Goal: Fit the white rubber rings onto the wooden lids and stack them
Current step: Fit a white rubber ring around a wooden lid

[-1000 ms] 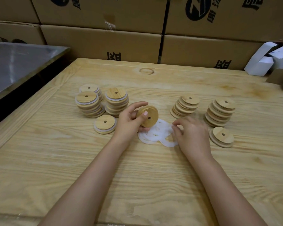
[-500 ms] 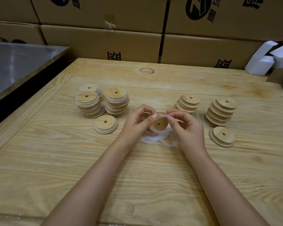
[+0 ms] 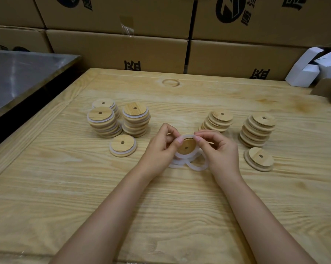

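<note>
Since a second ago, your right hand has left the loose translucent white rubber rings on the grained wooden table and joined your left hand. Both now pinch a soft white ring against the rim of the smooth round wooden lid, which you hold tilted just above the pile.

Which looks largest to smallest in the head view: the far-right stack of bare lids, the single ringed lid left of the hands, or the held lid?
1. Far-right stack of bare lids
2. Single ringed lid
3. Held lid, tilted and partly covered; it likely matches the single lid, so this order is unsure.
</note>
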### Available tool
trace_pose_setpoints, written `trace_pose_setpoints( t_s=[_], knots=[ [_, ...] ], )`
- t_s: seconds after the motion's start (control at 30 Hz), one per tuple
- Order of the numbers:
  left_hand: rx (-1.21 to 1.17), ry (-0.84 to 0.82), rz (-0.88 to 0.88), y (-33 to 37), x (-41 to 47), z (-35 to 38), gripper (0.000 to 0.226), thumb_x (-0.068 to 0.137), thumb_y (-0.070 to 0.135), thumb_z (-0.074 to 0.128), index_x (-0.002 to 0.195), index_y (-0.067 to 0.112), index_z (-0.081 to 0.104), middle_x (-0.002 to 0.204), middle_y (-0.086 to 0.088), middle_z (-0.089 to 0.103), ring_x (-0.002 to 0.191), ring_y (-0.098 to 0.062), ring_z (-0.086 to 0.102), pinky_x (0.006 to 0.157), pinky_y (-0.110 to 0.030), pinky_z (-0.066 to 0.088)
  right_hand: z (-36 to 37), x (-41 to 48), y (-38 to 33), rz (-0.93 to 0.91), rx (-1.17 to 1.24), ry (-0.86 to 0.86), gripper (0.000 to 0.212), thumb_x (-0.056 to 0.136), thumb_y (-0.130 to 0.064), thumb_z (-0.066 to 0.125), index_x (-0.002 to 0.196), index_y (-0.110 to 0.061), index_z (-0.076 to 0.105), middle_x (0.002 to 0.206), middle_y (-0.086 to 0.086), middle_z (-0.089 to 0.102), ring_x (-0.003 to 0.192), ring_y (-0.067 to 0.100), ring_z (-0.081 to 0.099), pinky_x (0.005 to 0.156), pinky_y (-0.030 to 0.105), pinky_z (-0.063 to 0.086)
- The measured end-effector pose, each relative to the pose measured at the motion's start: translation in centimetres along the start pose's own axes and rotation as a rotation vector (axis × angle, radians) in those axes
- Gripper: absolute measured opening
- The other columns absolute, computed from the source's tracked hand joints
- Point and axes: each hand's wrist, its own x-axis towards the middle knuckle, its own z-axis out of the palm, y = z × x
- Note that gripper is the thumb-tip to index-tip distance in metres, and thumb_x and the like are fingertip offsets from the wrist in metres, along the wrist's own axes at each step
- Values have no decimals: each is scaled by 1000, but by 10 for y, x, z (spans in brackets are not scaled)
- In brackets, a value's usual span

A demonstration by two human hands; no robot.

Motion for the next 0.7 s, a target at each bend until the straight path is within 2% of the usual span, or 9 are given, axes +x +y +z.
trace_pose_setpoints(
  t_s=[0.1,0.37,0.53,0.7],
  knots=[
    [15,16,-11,0,-1,0,15,94,14,55,85,22,46,76,-2,67,71,-14,60,65,-34,46,0,1,1,16,5,5,21,81,-3,69,75,-23,69,82,-12,70,84,2,66,72,13,49],
    [-93,78,-100,2,2,-1,16,93,6,54,83,16,47,77,-10,64,72,-18,60,63,-33,49,0,2,2,22,-16,-12,22,82,-6,69,73,-26,69,84,-17,71,88,2,66,74,14,50],
    [-67,92,-118,4,3,-1,15,92,6,56,82,15,49,73,-4,64,72,-16,63,67,-36,52,-1,2,1,59,-42,0,21,82,-8,70,74,-28,69,83,-17,71,84,0,66,72,13,50],
    [-77,78,-120,3,4,-3,15,90,4,58,80,12,51,73,-6,63,67,-11,61,57,-24,51,-1,1,0,88,-61,11,19,82,-10,70,74,-26,70,83,-13,72,83,2,67,72,15,52]
  ],
)
